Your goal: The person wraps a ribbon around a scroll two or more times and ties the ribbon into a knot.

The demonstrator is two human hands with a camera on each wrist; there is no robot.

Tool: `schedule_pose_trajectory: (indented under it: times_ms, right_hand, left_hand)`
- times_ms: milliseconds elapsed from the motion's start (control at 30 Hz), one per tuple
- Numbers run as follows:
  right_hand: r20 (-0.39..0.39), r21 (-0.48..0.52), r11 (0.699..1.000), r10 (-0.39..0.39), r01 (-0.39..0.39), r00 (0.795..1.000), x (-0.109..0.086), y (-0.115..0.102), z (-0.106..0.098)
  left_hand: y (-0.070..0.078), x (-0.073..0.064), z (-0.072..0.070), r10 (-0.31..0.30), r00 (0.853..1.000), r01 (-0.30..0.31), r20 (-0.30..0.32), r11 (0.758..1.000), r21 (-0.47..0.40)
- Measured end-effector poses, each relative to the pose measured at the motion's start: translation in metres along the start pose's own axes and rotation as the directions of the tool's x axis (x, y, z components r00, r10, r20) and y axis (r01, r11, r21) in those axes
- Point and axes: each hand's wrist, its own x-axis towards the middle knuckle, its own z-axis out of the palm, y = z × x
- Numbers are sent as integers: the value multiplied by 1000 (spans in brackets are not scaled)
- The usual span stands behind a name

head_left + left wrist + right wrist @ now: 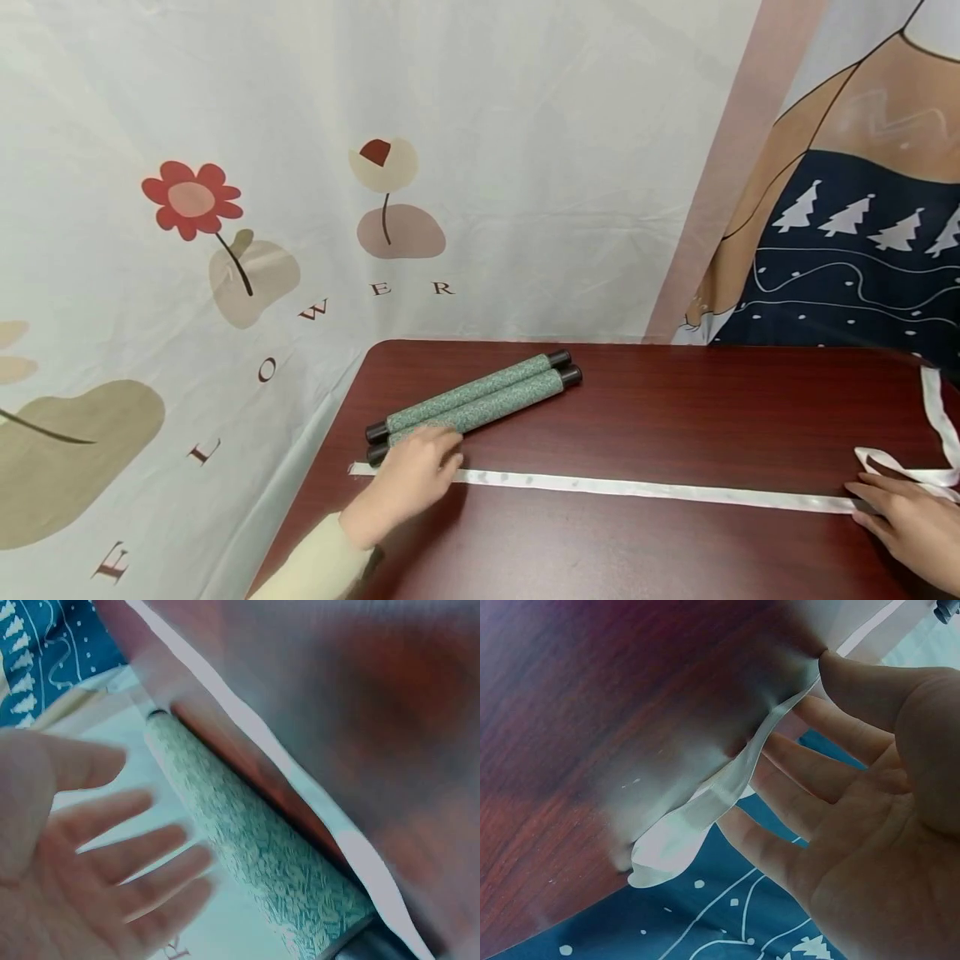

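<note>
A pale curtain [540, 167] printed with flowers hangs behind the dark red table [675, 408] I am watching. Across the tabletop I see a white ribbon [652, 490], stretched nearly straight, then looping loosely near the right edge. Two green rods [491, 406] with black ends lie side by side, slanting behind its left portion. My left hand [416, 471] is above the ribbon's left stretch, near the rods, fingers spread and gripping nothing. My right hand [911, 521] has extended fingers touching the ribbon beside the loops.
</note>
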Motion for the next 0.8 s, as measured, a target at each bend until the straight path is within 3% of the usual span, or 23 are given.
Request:
schedule_pose_trajectory:
  times_ms: [133, 300, 433, 600, 800]
  right_hand:
    - [-27, 11, 1000, -25, 25, 999, 1, 1, 1]
    - [-18, 10, 1000, -24, 24, 1000, 1, 1, 1]
    - [-2, 5, 1000, -10, 10, 1000, 2, 0, -1]
    - [25, -5, 1000, -12, 12, 1000, 3, -2, -3]
    - [86, -11, 1000, -1, 2, 996, 4, 1, -2]
  left_hand:
    - [-12, 22, -2, -86, 996, 86, -13, 996, -38]
    - [-23, 46, 4, -150, 984, 153, 100, 988, -23]
    - [-29, 62, 10, -191, 964, 200, 186, 979, -31]
    - [-36, 76, 15, -247, 928, 264, 279, 964, -23]
    - [-40, 87, 14, -249, 894, 262, 373, 965, 17]
